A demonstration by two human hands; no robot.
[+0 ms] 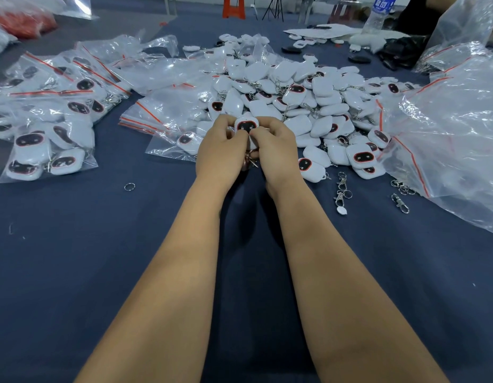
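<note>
From the head view, my left grip (220, 150) and right grip (275, 150) both pinch one white fob (245, 126) with curled fingers, holding it over the desk (129, 258) at the near edge of the pile (308, 100). If a thumb slips on that smooth shell, I think the fob could drop and get lost among its twins. The clasp (250, 158) is mostly covered between my palms, and my fingertips hide the fob's lower edge, so I cannot tell what they work on there.
</note>
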